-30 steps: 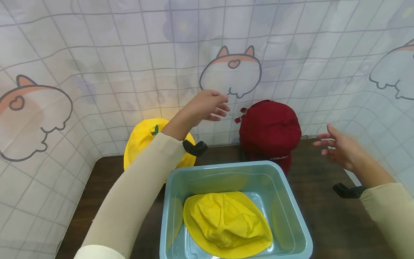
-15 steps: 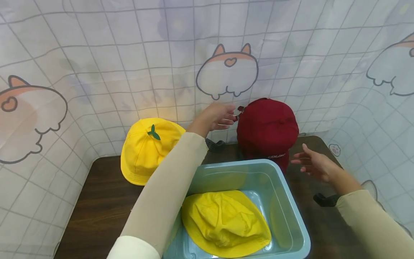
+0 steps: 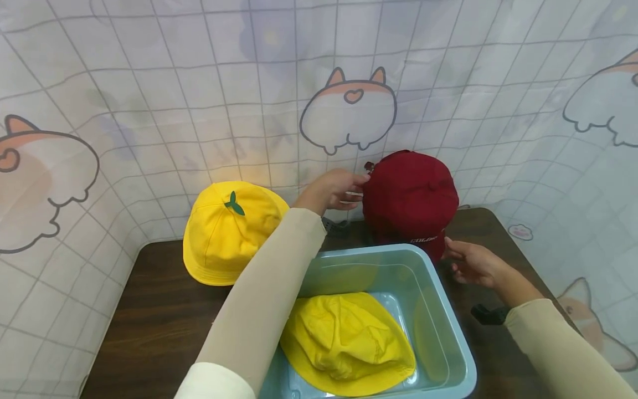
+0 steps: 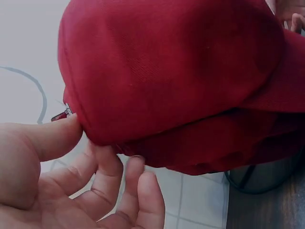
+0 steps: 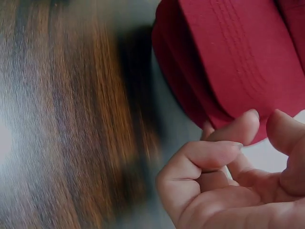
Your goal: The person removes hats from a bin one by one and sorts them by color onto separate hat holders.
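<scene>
A dark red baseball cap [image 3: 411,194] stands at the back of the table, brim to the front, with light lettering. Layered brim edges [image 5: 181,71] in the right wrist view suggest another red cap beneath. My left hand [image 3: 339,189] pinches the cap's back-left edge near the metal buckle; its thumb [image 4: 62,136] lies on the outside, other fingers bent below. My right hand [image 3: 473,263] is at the brim's right corner, fingers bent, thumb and index tips right at the edge; I cannot tell if they grip it. A yellow bucket hat [image 3: 344,343] lies in a blue plastic bin [image 3: 451,332].
Another yellow hat [image 3: 229,233] with a green sprout sits on the dark wooden table [image 3: 144,310], left of the bin. A white grid-patterned cloth [image 3: 239,100] with corgi drawings surrounds the table on the back and sides. The bin's back rim stands close to the red cap's brim.
My left hand has come down and right to the red cap's back edge. My right hand has moved left to its brim. The hats and bin stay put.
</scene>
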Demonstrator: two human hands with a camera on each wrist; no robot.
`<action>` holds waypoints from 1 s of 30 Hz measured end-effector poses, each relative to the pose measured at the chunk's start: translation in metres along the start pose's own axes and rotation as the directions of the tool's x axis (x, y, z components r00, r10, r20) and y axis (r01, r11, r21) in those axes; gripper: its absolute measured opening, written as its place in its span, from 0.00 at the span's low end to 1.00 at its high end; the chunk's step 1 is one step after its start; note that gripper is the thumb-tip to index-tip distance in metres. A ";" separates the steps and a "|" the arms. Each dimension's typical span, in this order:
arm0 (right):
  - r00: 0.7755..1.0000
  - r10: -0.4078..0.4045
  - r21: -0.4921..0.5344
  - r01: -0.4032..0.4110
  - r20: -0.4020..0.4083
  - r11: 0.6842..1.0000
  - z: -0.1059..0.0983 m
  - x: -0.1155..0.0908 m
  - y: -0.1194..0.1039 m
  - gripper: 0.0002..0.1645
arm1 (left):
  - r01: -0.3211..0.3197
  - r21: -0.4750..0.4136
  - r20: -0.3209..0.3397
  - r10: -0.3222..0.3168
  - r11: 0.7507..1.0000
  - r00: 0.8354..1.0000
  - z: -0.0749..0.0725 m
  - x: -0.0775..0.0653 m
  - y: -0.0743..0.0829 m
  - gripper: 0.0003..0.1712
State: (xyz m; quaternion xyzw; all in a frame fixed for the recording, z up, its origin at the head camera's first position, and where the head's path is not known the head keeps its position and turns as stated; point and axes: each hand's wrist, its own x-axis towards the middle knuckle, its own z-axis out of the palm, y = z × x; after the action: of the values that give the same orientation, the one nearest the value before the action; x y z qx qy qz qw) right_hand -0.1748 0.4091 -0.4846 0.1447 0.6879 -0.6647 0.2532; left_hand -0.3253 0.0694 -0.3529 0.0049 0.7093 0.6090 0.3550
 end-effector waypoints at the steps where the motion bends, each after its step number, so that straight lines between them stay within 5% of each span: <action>1: 1.000 0.003 0.029 -0.003 0.003 1.000 0.001 0.000 0.000 0.22 | -0.001 0.000 -0.004 0.001 1.000 1.000 0.001 0.000 0.000 0.11; 9: 1.000 0.020 0.154 -0.021 0.006 0.988 0.005 0.001 0.003 0.20 | -0.020 0.076 -0.048 0.023 0.997 0.999 0.006 0.004 -0.002 0.11; 30: 1.000 -0.003 0.187 0.007 -0.021 0.982 0.015 0.015 0.020 0.24 | 0.034 0.235 -0.182 0.010 0.971 0.983 0.016 0.013 -0.010 0.14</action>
State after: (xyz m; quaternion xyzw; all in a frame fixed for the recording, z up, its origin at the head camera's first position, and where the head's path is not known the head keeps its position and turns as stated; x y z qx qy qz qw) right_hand -0.1736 0.3937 -0.5094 0.1729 0.6252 -0.7255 0.2299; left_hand -0.3231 0.0864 -0.3681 -0.0128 0.8063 0.5158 0.2892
